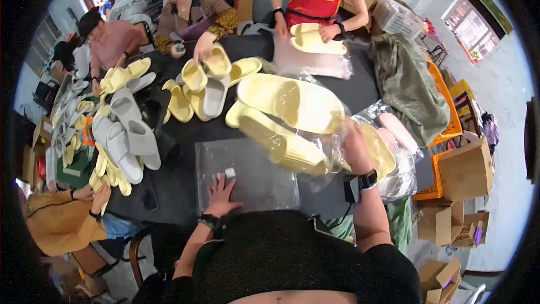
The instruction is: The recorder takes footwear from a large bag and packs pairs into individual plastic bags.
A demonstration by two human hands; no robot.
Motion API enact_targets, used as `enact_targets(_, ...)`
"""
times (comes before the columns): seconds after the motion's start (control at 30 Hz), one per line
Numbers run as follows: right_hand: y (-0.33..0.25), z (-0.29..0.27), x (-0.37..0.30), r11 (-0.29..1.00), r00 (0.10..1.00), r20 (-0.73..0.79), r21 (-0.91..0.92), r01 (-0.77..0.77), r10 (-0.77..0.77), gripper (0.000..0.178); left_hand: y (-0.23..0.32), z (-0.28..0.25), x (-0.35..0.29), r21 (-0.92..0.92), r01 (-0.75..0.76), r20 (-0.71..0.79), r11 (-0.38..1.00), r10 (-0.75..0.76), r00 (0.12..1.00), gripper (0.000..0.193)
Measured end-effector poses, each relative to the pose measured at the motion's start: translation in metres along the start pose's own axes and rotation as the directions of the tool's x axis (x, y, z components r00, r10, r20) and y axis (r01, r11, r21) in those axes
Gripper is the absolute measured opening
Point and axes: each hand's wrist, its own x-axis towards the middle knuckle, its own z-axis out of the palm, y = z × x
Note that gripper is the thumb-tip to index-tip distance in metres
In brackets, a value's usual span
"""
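My left hand (pixel 221 197) lies with fingers spread on a flat clear plastic bag (pixel 259 186) at the table's near edge. A small white piece (pixel 230 173) sits just beyond its fingertips. To the right, my right hand (pixel 355 145) is closed on the end of another clear plastic bag (pixel 332 160), somewhat smeared by motion. Inside that bag, at least partly, are a large pale yellow slipper (pixel 292 99) and a second yellow slipper (pixel 278 138) lying nearer me. Their toe ends point left, away from my right hand.
Bagged yellow and pink slippers (pixel 399 129) lie beyond my right wrist. Loose grey slippers (pixel 126 141) and yellow slippers (pixel 194 98) cover the left side. Across the black table (pixel 185 135), a person in red (pixel 318 0) handles yellow slippers; others work at left. Cardboard boxes (pixel 467 169) stand right.
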Motion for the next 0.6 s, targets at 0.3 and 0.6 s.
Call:
enact_targets(0.3, 0.160, 0.077, -0.055, 0.392, 0.515, 0.395, 0.353, -0.850, 0.761, 0.039, -0.023, -0.022, -0.013, -0.512, 0.100, -0.381, 0.853, -0.330, 0.864, 0.044)
enact_targets(0.6, 0.162, 0.092, -0.090, 0.524, 0.411, 0.408, -0.218, -0.823, 0.815, 0.048, -0.022, -0.048, 0.011, -0.357, 0.038, -0.615, 0.933, -0.266, 0.742, 0.041)
